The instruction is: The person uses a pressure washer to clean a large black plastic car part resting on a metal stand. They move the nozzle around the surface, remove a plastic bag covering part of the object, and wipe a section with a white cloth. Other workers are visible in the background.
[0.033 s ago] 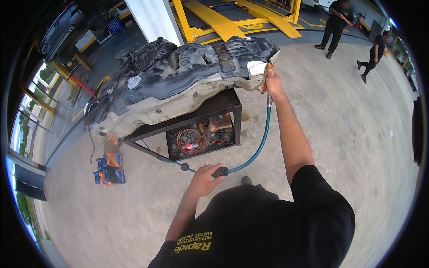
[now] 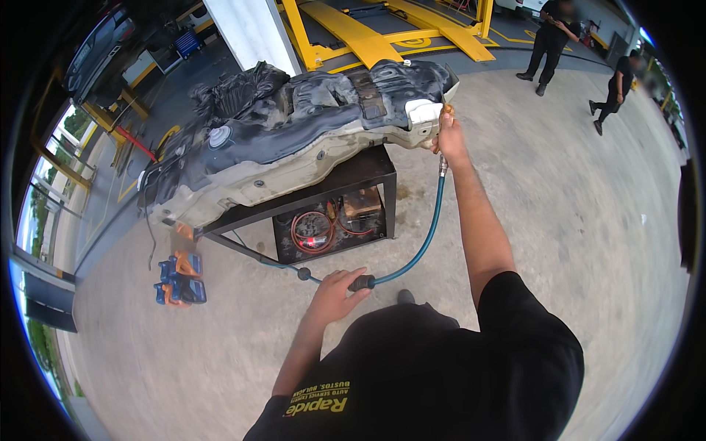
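My right hand is closed round an orange-brown air gun, mostly hidden by the fingers, at the right end of a large vehicle part. This part has a dusty black moulded upper side and a beige rim. A metal coupling joins the gun to a teal air hose, which curves down toward me. Along the hose, my left hand has its fingers over a black sleeve. Whether the gun's nozzle touches the part cannot be made out.
The part lies on a black metal stand; its lower shelf bears a coiled red hose and a carton. Blue and orange bottles stand on the floor at left. Beyond are a yellow car lift, a pillar and two people.
My right hand has turned slightly at the wrist, and the air gun has shifted a little to the right. My left hand stays on the sleeve.
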Action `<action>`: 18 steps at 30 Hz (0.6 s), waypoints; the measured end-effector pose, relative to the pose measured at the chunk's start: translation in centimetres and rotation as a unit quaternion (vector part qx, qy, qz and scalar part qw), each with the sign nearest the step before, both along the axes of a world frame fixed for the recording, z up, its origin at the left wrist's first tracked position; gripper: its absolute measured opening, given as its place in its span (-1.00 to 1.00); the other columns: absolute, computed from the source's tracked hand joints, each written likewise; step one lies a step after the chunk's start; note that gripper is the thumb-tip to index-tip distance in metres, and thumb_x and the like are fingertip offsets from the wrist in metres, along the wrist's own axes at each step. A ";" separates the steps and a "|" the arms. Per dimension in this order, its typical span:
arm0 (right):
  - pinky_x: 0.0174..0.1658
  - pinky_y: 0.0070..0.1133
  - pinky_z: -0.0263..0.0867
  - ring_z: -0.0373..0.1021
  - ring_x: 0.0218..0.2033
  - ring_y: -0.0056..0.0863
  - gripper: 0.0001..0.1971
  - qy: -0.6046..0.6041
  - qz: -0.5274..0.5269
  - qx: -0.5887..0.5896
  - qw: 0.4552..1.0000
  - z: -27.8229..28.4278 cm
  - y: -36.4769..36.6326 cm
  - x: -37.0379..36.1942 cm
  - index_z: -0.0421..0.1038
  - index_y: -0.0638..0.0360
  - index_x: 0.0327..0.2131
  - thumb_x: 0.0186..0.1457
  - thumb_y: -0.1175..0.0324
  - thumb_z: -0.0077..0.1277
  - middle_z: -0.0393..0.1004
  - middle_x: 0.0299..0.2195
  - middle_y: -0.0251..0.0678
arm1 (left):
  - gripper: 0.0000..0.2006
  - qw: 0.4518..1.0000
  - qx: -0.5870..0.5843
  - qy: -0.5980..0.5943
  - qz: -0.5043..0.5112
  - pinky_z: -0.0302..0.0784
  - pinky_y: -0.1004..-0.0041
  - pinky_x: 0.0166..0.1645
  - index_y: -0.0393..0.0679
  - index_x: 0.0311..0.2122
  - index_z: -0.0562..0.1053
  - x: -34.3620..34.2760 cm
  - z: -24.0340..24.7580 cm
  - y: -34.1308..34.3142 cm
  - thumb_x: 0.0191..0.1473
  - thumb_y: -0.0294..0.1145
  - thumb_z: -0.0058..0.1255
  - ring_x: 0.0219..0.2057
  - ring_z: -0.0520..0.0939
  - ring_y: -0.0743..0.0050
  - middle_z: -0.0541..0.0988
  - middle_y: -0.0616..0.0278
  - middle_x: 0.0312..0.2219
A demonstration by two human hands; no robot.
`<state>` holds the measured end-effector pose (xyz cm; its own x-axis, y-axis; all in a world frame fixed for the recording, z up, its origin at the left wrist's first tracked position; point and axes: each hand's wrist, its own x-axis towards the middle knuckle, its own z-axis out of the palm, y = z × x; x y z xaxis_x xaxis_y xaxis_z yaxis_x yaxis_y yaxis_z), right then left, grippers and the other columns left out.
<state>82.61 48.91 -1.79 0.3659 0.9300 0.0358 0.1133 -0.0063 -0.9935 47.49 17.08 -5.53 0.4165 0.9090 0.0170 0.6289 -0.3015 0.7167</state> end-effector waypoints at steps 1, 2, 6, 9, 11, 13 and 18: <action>-0.60 -0.45 0.42 0.42 -0.68 -0.40 -0.45 -0.018 0.029 -0.019 0.999 -0.5 -0.5 0.3 0.32 0.35 -0.10 0.48 -0.07 -0.33 0.42 -0.57 -0.22 | -0.46 1.000 0.014 0.020 -0.010 0.49 0.24 0.05 -0.12 0.22 0.46 0.0 0.2 0.3 0.14 -0.25 0.26 -0.17 0.62 0.13 0.64 0.05 -0.13; -0.60 -0.45 0.41 0.42 -0.69 -0.39 -0.46 -0.037 0.058 -0.037 0.997 -0.9 -1.1 0.6 0.32 0.34 -0.10 0.48 -0.07 -0.33 0.42 -0.57 -0.22 | -0.47 1.000 -0.003 0.007 -0.003 0.47 0.22 0.08 -0.11 0.20 0.48 0.0 0.4 0.3 0.14 -0.20 0.26 -0.12 0.62 0.10 0.64 0.05 -0.13; -0.59 -0.43 0.41 0.43 -0.69 -0.39 -0.48 -0.036 -0.028 -0.049 0.998 -0.4 -4.3 1.0 0.32 0.33 -0.09 0.47 -0.06 -0.31 0.44 -0.60 -0.24 | -0.48 0.999 -0.043 -0.004 0.003 0.43 0.18 0.16 -0.09 0.16 0.52 -0.3 0.5 0.3 0.14 -0.10 0.25 -0.03 0.61 0.01 0.64 0.06 -0.14; -0.57 -0.43 0.39 0.46 -0.67 -0.40 -0.48 -0.095 0.038 -0.087 0.991 0.1 -8.5 -0.1 0.33 0.31 -0.08 0.47 -0.06 -0.30 0.44 -0.61 -0.24 | -0.47 0.998 -0.043 0.029 -0.020 0.44 0.18 0.17 -0.08 0.14 0.54 -1.4 0.5 0.8 0.10 -0.08 0.29 -0.02 0.61 0.01 0.65 0.06 -0.15; -0.55 -0.45 0.37 0.45 -0.66 -0.43 -0.49 -0.135 0.017 -0.116 0.984 1.1 -11.4 -0.4 0.33 0.29 -0.06 0.48 -0.07 -0.30 0.44 -0.63 -0.25 | -0.47 0.997 -0.062 0.037 -0.027 0.45 0.19 0.17 -0.08 0.11 0.56 -1.9 0.1 0.5 0.07 -0.07 0.32 -0.01 0.61 0.01 0.66 0.06 -0.14; -0.54 -0.46 0.36 0.44 -0.66 -0.44 -0.49 -0.150 -0.004 -0.130 0.980 1.0 -13.2 0.6 0.33 0.27 -0.06 0.48 -0.07 -0.30 0.44 -0.62 -0.26 | -0.46 0.995 -0.088 0.034 -0.022 0.46 0.19 0.17 -0.09 0.08 0.58 -2.4 0.2 0.9 0.03 -0.05 0.35 0.00 0.62 0.01 0.67 0.06 -0.12; -0.32 -0.33 0.39 0.52 -0.54 -0.31 -0.48 -0.129 0.048 -0.153 0.979 3.4 -16.7 -0.2 0.35 0.29 -0.05 0.46 -0.06 -0.30 0.49 -0.56 -0.16 | -0.47 0.994 -0.098 0.031 -0.035 0.53 0.20 0.12 -0.10 0.03 0.61 -2.6 1.0 1.0 -0.04 -0.09 0.41 -0.02 0.65 -0.01 0.69 0.02 -0.12</action>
<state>82.43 32.25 1.57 0.2919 0.9410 -0.1711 0.3744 -0.2770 -0.8849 44.86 18.13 -4.55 0.4744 0.8605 -0.1856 0.6561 -0.2050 0.7263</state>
